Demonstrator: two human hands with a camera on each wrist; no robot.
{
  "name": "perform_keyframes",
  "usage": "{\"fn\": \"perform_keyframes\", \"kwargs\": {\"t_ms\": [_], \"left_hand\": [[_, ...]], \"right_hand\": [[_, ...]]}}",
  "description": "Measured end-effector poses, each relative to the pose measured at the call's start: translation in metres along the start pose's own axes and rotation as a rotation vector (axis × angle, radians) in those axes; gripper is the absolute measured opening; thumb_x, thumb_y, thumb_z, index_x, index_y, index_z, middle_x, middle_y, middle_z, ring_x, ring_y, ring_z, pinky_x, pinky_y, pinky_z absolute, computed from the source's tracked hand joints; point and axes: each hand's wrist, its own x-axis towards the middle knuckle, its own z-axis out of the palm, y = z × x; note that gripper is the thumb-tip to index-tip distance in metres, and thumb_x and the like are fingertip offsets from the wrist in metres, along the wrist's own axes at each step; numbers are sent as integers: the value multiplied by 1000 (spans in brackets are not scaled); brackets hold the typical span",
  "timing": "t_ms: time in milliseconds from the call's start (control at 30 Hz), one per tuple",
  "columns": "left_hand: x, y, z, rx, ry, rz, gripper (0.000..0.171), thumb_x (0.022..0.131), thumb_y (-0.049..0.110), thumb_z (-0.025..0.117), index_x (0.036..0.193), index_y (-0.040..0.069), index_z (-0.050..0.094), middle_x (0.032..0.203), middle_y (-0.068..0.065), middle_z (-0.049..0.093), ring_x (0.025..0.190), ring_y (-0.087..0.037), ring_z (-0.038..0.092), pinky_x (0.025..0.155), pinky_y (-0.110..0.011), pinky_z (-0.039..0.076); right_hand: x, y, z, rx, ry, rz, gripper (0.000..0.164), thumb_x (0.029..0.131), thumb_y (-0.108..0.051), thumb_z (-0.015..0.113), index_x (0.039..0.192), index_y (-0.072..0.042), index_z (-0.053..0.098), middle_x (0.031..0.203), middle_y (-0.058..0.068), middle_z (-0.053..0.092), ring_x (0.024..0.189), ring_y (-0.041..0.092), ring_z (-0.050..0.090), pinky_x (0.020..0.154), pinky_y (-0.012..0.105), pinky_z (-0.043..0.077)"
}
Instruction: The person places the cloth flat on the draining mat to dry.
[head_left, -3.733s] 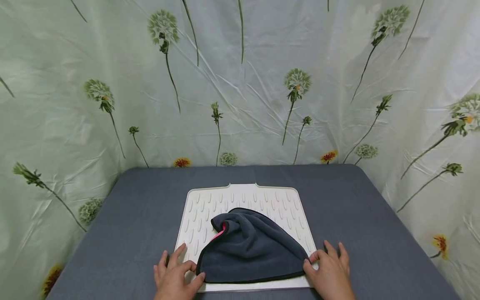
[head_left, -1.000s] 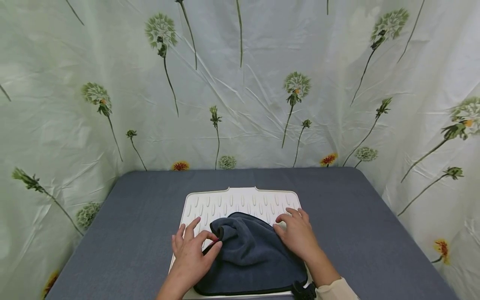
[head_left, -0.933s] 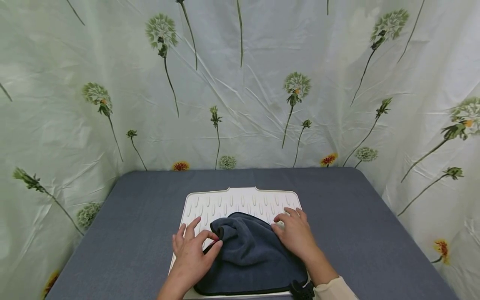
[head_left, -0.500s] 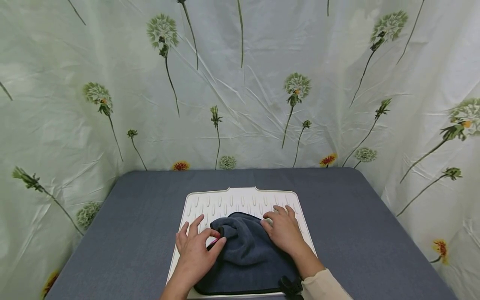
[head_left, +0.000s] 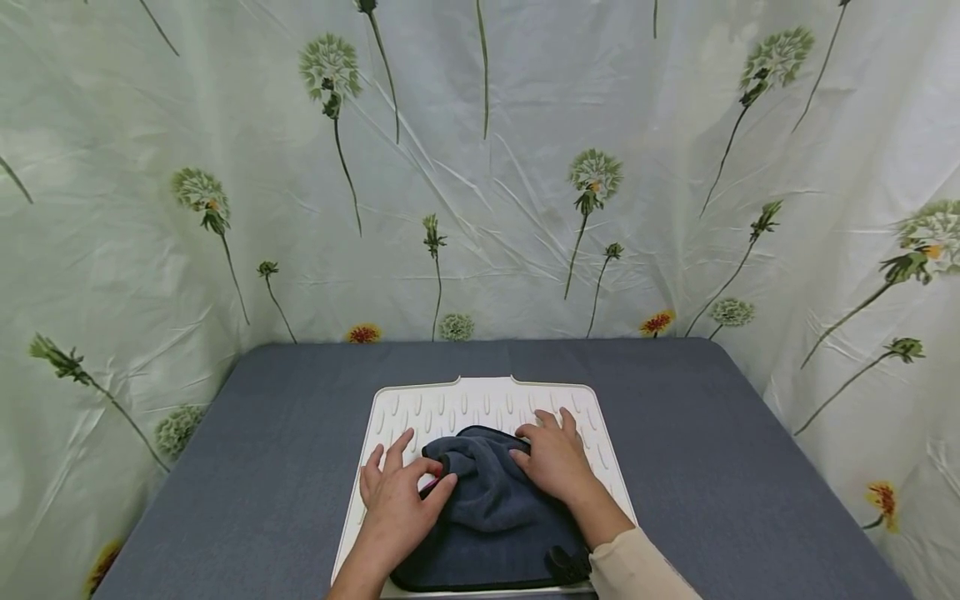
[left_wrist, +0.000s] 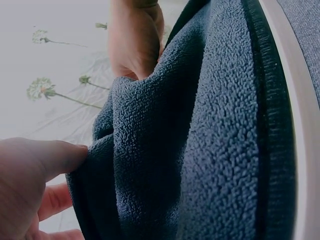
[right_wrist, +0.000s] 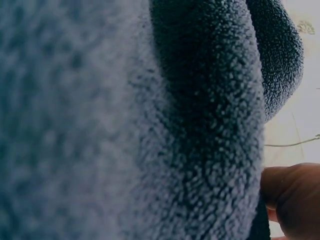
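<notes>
A dark blue-grey plush towel [head_left: 491,500] with black edging lies bunched on a white ribbed mat [head_left: 408,408]. A bit of its pink underside shows by my left hand [head_left: 397,508], whose thumb and index finger pinch the towel's left edge. In the left wrist view, that thumb [left_wrist: 65,157] presses the black-edged fold, with other fingers behind it. My right hand [head_left: 558,462] is at the towel's upper right edge, thumb on the near side. The right wrist view shows the right thumb [right_wrist: 295,195] against the edge and fingers partly hidden behind it.
The mat rests on a dark grey table [head_left: 300,433]. Behind and beside the table hangs a pale curtain [head_left: 510,208] printed with dandelions. A black strapped device [head_left: 566,565] is at my right wrist, below a cream sleeve [head_left: 637,567], over the towel.
From the towel's front corners, both hands have moved up its sides. In the last second, my right hand has shifted left along the upper edge; my left has moved slightly right.
</notes>
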Motion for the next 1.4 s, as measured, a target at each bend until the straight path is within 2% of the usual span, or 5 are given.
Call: {"fn": "perform_keyframes", "kwargs": {"t_ms": [400,667,933,1233,1400], "left_hand": [[1,1,4,-14,-16,-24,15,77,40,73,75,28,65,139,-13,40,128,-48,18,97,-65,10],[2,1,7,-25,-23,-37,15,76,35,74,75,24,65,139,-12,40,127,-49,18,96,-65,12],[4,0,6,-16,-25,-47,12,76,31,74,77,22,66,139,-11,40,127,-48,18,95,-65,13],[4,-4,3,8,19,-31,12,76,28,75,74,22,65,137,-11,43,124,-47,24,95,-63,16],[3,-8,0,-10,24,-31,12,76,26,75,73,21,65,137,-12,43,124,-48,23,94,-64,15]], "right_hand": [[8,-1,7,13,-4,-4,17,84,-35,66,90,-20,67,125,16,51,126,48,27,91,61,33],[10,0,10,1,-17,32,20,81,-35,70,76,-18,60,103,11,55,123,49,28,92,62,32],[11,-1,12,19,17,25,21,80,-33,70,71,-19,57,111,14,53,126,49,25,94,61,31],[11,3,10,-17,65,-52,24,80,-29,70,66,-20,53,104,11,58,122,40,37,102,56,24],[9,6,6,7,82,-47,23,79,-28,72,66,-20,55,105,11,59,123,41,36,99,59,26]]}}
